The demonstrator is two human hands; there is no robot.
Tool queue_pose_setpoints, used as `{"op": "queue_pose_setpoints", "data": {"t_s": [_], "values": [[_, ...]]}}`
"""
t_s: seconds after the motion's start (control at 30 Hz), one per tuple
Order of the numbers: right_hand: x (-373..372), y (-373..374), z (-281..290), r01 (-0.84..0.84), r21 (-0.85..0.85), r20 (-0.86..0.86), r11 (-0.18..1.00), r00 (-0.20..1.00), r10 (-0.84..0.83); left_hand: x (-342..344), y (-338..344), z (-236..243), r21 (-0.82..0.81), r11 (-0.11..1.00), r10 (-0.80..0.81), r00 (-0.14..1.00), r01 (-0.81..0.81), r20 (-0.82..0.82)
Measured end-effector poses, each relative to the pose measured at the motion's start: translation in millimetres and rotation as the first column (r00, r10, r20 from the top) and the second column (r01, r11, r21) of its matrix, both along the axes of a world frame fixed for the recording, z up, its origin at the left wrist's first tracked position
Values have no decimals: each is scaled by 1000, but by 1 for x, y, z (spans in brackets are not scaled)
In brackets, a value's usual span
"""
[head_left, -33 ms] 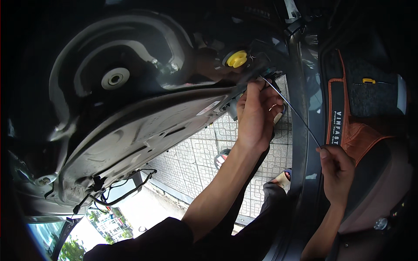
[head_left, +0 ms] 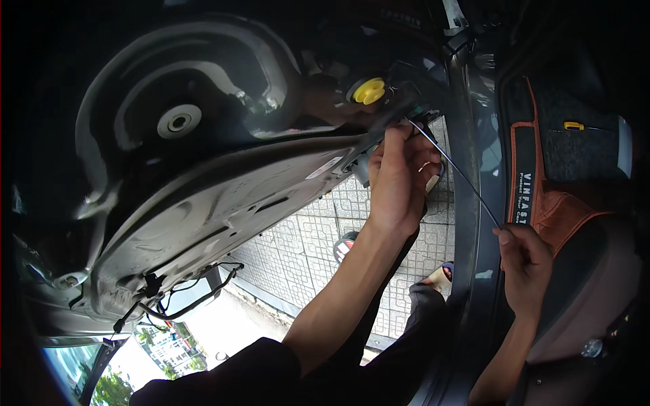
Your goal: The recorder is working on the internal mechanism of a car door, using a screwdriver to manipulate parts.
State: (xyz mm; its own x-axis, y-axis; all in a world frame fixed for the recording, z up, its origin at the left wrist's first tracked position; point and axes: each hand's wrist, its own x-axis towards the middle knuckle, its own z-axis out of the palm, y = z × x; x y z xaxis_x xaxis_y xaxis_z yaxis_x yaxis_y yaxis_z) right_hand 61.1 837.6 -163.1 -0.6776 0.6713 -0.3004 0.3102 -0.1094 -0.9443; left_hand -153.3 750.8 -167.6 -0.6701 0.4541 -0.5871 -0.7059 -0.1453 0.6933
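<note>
A thin metal rod [head_left: 452, 162] runs slantwise between my two hands. My left hand [head_left: 401, 179] reaches up to the dark car body, its fingers pinched at the rod's upper end. Exactly what the rod's tip touches is hidden by the fingers and shadow. Lower and to the right, my right hand [head_left: 525, 260] grips the rod's other end between thumb and fingers. Just above my left fingertips, a round yellow plug [head_left: 369, 91] sits in the dark painted metal.
Bare curved car panel [head_left: 223, 210] fills the left, with a black wire harness [head_left: 183, 308] at its lower edge. A door sill [head_left: 467, 271] separates it from an orange-trimmed mat [head_left: 525, 155]. Beyond lies a yellow-handled screwdriver [head_left: 574, 126]. Patterned paving [head_left: 305, 257] and sandalled feet [head_left: 443, 274] show below.
</note>
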Motion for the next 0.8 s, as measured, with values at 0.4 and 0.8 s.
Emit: {"op": "queue_pose_setpoints", "data": {"t_s": [0.4,0.8], "values": [[-6,23,24,-156,532,86,832,988,130,-1,0,0,15,999,36,999,-36,6],[-6,31,-15,-185,485,99,854,983,157,-1,-2,-2,-3,1000,4,1000,-4,-17]]}}
